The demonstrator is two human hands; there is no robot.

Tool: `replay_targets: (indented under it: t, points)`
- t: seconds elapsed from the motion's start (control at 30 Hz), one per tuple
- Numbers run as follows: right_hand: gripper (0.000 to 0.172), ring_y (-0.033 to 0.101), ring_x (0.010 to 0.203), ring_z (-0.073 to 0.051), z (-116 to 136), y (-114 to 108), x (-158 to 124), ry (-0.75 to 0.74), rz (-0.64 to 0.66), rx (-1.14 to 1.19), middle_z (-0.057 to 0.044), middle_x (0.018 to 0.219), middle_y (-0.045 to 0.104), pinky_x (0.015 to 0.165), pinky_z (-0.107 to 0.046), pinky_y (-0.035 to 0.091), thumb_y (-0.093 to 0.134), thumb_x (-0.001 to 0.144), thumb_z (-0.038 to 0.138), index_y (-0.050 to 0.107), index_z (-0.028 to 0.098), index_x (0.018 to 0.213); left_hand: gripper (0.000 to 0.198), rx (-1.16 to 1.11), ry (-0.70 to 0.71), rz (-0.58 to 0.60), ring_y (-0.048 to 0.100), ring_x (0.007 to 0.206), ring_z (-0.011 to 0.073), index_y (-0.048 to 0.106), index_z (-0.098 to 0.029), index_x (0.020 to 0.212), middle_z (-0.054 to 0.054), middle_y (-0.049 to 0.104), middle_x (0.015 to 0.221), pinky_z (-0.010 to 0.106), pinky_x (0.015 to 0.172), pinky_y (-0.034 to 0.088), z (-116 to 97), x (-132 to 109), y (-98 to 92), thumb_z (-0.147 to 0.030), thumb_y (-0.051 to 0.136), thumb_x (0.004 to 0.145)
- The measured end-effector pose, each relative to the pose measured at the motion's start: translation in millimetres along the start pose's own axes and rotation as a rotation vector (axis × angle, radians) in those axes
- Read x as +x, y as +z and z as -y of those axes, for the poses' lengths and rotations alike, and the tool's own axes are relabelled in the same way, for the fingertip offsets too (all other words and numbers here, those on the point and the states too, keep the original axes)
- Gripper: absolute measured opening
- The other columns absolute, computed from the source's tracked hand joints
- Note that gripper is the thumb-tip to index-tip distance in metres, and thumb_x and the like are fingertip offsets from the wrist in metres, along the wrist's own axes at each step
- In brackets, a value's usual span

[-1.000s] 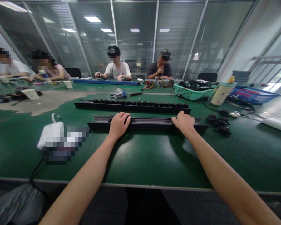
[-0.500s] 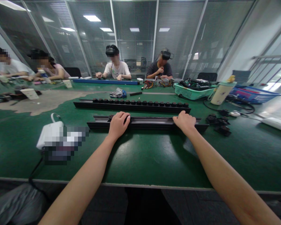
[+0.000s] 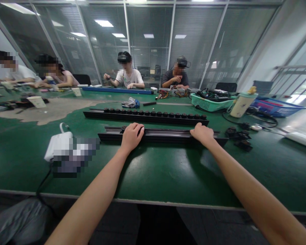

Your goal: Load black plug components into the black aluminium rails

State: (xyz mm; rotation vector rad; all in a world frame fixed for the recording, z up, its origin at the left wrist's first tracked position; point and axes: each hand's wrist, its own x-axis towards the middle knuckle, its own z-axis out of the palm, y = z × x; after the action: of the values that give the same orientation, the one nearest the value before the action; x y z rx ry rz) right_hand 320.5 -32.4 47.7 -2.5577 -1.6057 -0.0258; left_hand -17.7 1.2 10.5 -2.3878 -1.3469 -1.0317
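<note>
A long black rail (image 3: 165,136) with a pale metallic channel along its top lies across the table in front of me. My left hand (image 3: 132,136) is closed over the rail left of its middle; a dark rounded piece (image 3: 140,130) shows partly under its fingers. Near the right end, my right hand (image 3: 202,134) grips the same rail, its fingertips hidden behind the far side. Just beyond lies a second black rail (image 3: 142,117), filled with a row of dark round pieces. Several loose black parts (image 3: 241,137) rest to the right of my right hand.
A white box-shaped device (image 3: 58,146) with a cable sits at left on the green table (image 3: 153,177). Farther back are a green basket (image 3: 211,103), a pale bottle (image 3: 242,104), a crumpled cloth (image 3: 130,102) and a blue bar (image 3: 114,90). Several people sit around the table.
The view has shifted slightly, so everything appears a little to the right. Both hands keep their places on the rail. Across the table, a person in white has raised one hand.
</note>
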Motion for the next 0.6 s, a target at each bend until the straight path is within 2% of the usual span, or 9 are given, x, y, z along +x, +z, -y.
replay_targets:
  t: [0.17,0.47,0.6]
  points:
    - [0.043,0.069,0.110,-0.037,-10,1,0,-0.092,0.002,-0.039,-0.027,0.116,0.070,0.087,-0.042,0.052,0.044,0.098,0.037,0.058,0.004,0.123,0.036,-0.008,0.001,-0.012,0.061,0.106,0.0256,0.070,-0.021,0.112,0.010,0.069,0.110,0.041,0.100,0.048,2,0,1.1,-0.038,0.038,0.105]
    - [0.039,0.070,0.098,-0.033,-24,18,-8,-0.052,-0.117,0.121,-0.018,0.104,0.073,0.077,-0.036,0.048,0.046,0.098,0.047,0.057,0.014,0.116,0.037,-0.013,-0.003,0.000,0.062,0.107,0.0262,0.070,-0.022,0.113,0.010,0.069,0.111,0.041,0.101,0.048,-1,1,1.5,-0.038,0.038,0.104]
    - [0.032,0.069,0.095,-0.029,-33,24,-3,-0.153,-0.181,0.151,-0.015,0.102,0.074,0.078,-0.033,0.045,0.048,0.099,0.044,0.059,0.016,0.108,0.037,-0.017,0.001,-0.001,0.062,0.109,0.0264,0.070,-0.023,0.113,0.009,0.069,0.110,0.042,0.102,0.048,-1,4,3.3,-0.039,0.038,0.104]
